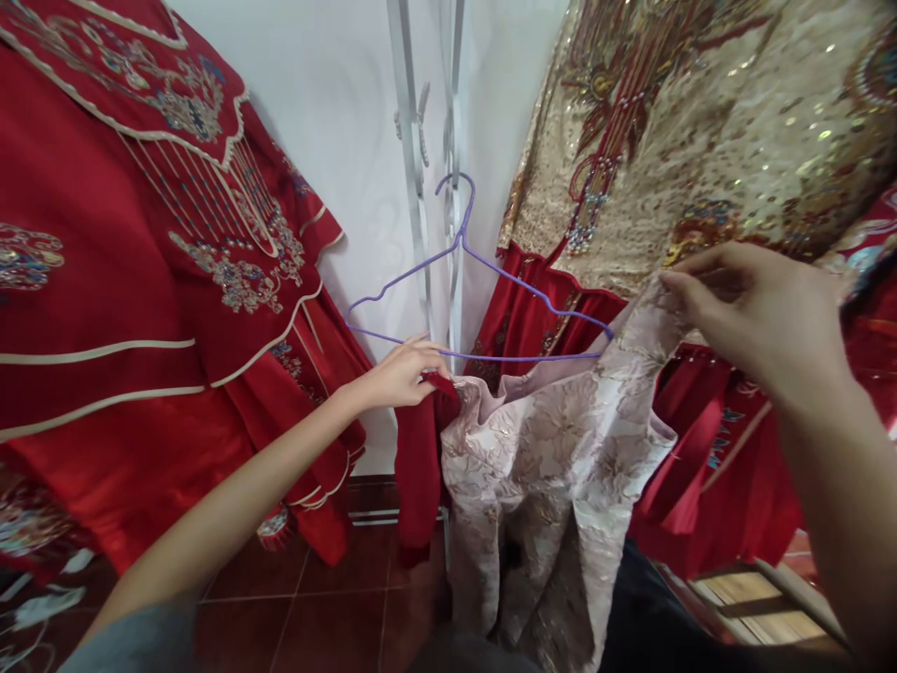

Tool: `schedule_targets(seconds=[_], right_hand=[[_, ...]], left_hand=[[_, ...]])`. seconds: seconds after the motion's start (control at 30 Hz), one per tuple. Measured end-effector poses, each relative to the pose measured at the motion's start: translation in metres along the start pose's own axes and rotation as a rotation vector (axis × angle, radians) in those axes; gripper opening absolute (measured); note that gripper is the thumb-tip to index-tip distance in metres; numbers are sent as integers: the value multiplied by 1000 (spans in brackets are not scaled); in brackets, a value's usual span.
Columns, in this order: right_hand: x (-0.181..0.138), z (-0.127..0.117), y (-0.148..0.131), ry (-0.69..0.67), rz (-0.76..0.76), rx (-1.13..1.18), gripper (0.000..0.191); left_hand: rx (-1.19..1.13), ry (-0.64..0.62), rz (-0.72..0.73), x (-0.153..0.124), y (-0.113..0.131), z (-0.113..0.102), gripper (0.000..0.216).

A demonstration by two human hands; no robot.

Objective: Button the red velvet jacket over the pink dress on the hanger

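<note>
A pale pink brocade dress (553,439) hangs in front of me, with a red cloth strip (417,477) at its left side. My right hand (763,318) pinches the dress at its raised shoulder. A purple wire hanger (505,355) has its right end inside that shoulder; its left end lies outside the dress. My left hand (406,374) is closed at the hanger's lower bar, its fingertips on the red cloth by the dress's other shoulder. The hanger's hook overlaps a white metal post, and I cannot tell whether it hangs there.
Red embroidered garments (140,234) hang on the left. A gold sequined garment (687,131) hangs at the right, above red skirts (735,467). White metal posts (413,140) stand against the wall. Below are reddish floor tiles (336,598) and white cables (42,608) at lower left.
</note>
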State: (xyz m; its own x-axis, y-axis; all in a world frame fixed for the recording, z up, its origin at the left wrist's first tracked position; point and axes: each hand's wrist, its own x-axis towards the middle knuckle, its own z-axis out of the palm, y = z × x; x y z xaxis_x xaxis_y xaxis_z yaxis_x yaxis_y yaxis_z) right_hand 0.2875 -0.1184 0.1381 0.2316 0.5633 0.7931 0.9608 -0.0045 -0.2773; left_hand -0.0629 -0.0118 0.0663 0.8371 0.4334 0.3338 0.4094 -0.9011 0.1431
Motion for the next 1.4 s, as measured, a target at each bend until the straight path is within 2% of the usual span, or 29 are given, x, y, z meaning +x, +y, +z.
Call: schedule_targets(seconds=[0.1,0.23,0.4,0.53,0.6,0.7,0.8,0.87,0.97,1.07,1.2,1.4], right_hand=[[10,6,-18,-24,-57,32,17],[21,28,-39,-109,-139,248,15],[16,68,-46,-214,-115,228,19],[7,88,-48,-239,-151,282,23],[6,91,-46,-212,-171,290,26],[10,89,-40,-167,-203,273,30],[18,85,-33,-95,-207,254,31],[21,83,-32,-79,-211,254,31],[19,84,-35,-94,-208,279,31],[16,89,-38,-96,-194,301,32],[14,91,-39,-107,-194,301,32],[16,89,-38,-79,-204,241,34]], left_hand=[[-37,8,36,6,6,5,30],[-125,50,82,14,18,12,30],[-179,82,85,17,25,17,25],[-154,125,44,9,19,7,22],[-101,162,1,2,13,-7,22],[31,291,-131,-17,-2,-37,18],[131,380,-297,-47,-26,-63,13],[117,403,-399,-68,-44,-72,15],[-49,384,-492,-91,-67,-70,23],[-180,351,-543,-101,-81,-59,29],[-189,340,-565,-100,-91,-49,31],[-195,351,-572,-96,-97,-50,33]])
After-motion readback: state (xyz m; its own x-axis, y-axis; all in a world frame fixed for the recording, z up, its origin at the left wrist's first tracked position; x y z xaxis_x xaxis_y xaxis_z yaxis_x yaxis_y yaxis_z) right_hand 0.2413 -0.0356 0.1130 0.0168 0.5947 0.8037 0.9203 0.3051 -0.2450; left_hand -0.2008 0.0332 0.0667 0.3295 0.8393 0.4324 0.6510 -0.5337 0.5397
